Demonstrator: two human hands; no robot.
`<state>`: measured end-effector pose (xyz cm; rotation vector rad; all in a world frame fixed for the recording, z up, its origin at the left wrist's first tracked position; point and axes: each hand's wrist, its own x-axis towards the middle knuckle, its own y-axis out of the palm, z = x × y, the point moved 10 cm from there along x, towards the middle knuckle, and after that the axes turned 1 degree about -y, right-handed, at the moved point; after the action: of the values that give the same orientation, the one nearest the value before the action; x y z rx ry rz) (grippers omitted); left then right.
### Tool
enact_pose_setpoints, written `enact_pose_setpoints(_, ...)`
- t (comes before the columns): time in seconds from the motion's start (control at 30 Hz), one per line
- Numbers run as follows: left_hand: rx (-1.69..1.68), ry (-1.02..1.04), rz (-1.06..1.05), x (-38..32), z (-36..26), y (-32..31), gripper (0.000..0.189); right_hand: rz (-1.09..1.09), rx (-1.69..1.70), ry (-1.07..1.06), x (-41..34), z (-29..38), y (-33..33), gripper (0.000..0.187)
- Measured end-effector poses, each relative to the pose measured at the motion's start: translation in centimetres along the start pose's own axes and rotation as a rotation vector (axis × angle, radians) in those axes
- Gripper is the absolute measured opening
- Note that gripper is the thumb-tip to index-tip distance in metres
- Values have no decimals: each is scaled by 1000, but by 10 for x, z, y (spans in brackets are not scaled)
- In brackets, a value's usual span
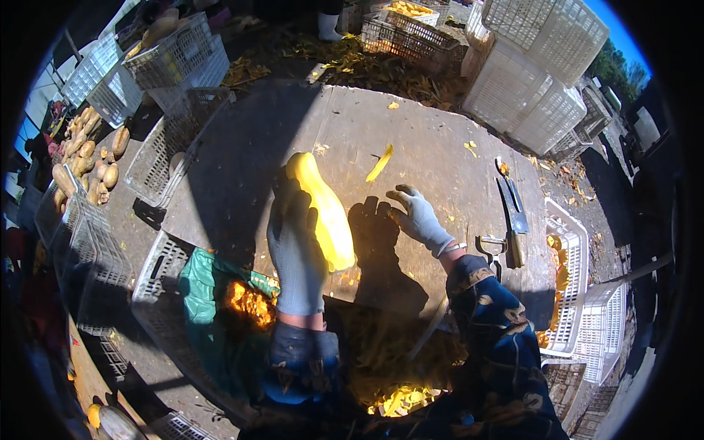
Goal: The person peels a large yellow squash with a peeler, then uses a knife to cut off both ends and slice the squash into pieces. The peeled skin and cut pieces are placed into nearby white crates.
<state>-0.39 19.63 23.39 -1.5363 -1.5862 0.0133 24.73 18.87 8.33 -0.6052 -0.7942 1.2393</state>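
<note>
A peeled yellow squash (pixel 324 212) with a long neck is on the wooden board (pixel 286 115) in front of me. My left hand (pixel 297 236), in a pale knitted glove with dark fingers, holds it along its left side. To its right my gloved right hand (pixel 421 217) is over the board with fingers apart and nothing in it. A strip of yellow peel (pixel 380 163) lies beyond it. Farther right rest a wide-bladed knife (pixel 512 206) and a Y-shaped peeler (pixel 491 246). Another tool with an orange-stained end (pixel 501 166) lies just above the knife.
On the right, a white plastic crate (pixel 575 280) holds yellow-orange pieces. At lower left stands a crate with a green liner (pixel 198 286) and orange pulp (pixel 252 305). Unpeeled squashes (pixel 82 148) lie on the ground at left. Stacked crates (pixel 522 82) rise at back right; peelings (pixel 404 400) lie below me.
</note>
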Motion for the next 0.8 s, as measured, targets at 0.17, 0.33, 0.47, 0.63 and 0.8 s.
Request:
enact_pose_setpoints(0.17,-88,-71,9,1,1,2,21,-201,-135,155,67,-37,7,27)
enact_pose_setpoints(0.33,-182,-119,21,-5,9,4,26,-213,-165,203,94,-57,14,30)
enact_pose_setpoints(0.47,-216,-65,20,-7,18,7,26,-99,-52,178,83,-69,24,32)
enact_pose_setpoints(0.63,-15,22,-28,-2,9,2,33,136,-196,151,-2,-82,-37,49)
enact_pose_setpoints(0.8,-590,-249,53,-10,46,29,42,19,-265,-19,-127,-38,-68,40)
